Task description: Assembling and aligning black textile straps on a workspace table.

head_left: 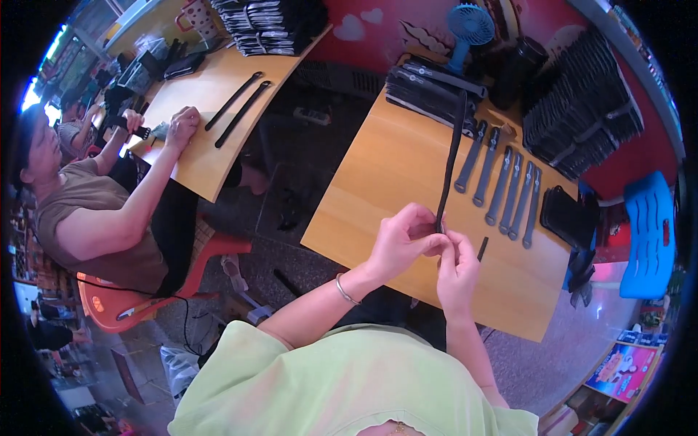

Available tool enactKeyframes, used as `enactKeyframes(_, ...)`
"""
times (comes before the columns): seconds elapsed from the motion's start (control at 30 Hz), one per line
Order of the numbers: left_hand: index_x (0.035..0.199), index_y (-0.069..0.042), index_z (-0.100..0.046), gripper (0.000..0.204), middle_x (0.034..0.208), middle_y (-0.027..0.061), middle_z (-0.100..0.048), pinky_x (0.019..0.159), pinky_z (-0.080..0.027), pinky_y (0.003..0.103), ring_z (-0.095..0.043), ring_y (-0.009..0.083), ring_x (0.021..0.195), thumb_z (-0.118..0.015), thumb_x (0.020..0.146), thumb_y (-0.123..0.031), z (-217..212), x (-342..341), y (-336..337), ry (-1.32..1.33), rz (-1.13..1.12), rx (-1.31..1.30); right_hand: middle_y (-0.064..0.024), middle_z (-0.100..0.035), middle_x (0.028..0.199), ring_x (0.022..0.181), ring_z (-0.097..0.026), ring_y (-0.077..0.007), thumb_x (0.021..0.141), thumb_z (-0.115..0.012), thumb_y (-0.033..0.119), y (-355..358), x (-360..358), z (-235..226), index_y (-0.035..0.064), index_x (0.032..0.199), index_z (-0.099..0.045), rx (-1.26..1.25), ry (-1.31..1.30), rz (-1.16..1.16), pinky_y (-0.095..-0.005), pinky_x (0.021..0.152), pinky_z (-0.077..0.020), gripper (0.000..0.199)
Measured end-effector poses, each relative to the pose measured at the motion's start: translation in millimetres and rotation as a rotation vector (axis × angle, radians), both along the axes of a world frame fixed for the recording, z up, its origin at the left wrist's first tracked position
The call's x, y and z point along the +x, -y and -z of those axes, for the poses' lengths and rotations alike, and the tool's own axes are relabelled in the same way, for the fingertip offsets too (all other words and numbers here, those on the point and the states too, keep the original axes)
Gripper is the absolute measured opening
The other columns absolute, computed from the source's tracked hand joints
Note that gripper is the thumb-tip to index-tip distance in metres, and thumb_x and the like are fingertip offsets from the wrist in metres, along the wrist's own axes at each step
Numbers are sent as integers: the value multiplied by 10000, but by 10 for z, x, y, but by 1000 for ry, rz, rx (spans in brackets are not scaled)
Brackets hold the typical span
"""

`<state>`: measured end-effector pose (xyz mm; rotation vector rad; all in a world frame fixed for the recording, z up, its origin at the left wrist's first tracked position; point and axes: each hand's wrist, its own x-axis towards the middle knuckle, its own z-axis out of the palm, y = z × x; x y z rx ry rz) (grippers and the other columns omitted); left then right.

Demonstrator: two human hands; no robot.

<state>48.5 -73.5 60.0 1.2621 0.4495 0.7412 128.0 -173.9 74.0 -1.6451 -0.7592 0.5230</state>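
Note:
My left hand (404, 243) and my right hand (456, 270) meet above the near part of the wooden table (363, 196). Both pinch the lower end of a long, narrow black strap (451, 156), which rises away from me toward the back of the table. The fingertips hide that end. Beside my right hand shows a short dark strip (483, 248); whether it belongs to the held strap I cannot tell. Right of the held strap lie several flat dark grey straps (498, 185) with rounded ends, side by side.
Along the back stand a pile of black straps (425, 94), a blue fan (470, 29), a black cylindrical container (519, 71) and a tall bundled stack (582, 109). A black pouch (569, 216) lies at right, near a blue plastic seat (649, 234). A co-worker (102, 203) sits at another table (196, 87) on the left.

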Motion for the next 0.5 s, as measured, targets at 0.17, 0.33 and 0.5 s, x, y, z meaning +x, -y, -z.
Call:
enactKeyframes(0.17, 884, -12, -535, 173, 784, 88, -638, 648, -536, 290, -668, 197, 733, -667, 842, -116, 32, -24, -49, -130, 11, 284, -51, -627, 774, 699, -588, -85, 964, -460, 82, 12, 12, -33, -20, 1044, -594, -66, -166, -27, -221, 650, -439, 186)
enactKeyframes(0.33, 785, -35, -553, 145, 727, 94, -554, 561, -484, 353, -593, 277, 667, -636, 823, -147, -49, -64, -91, -328, -73, 851, -59, -618, 786, 655, -571, -85, 958, -460, 71, 9, -15, -40, -20, 1025, -604, -1, -154, -7, -224, 609, -433, 183)
enactKeyframes(0.5, 723, -33, -553, 134, 722, 85, -525, 545, -467, 352, -564, 263, 662, -642, 797, -100, -5, -78, -67, -253, -159, 925, -58, -615, 789, 660, -579, -90, 955, -459, 62, 20, -8, -58, -23, 1022, -604, -23, -117, -51, -225, 603, -434, 181)
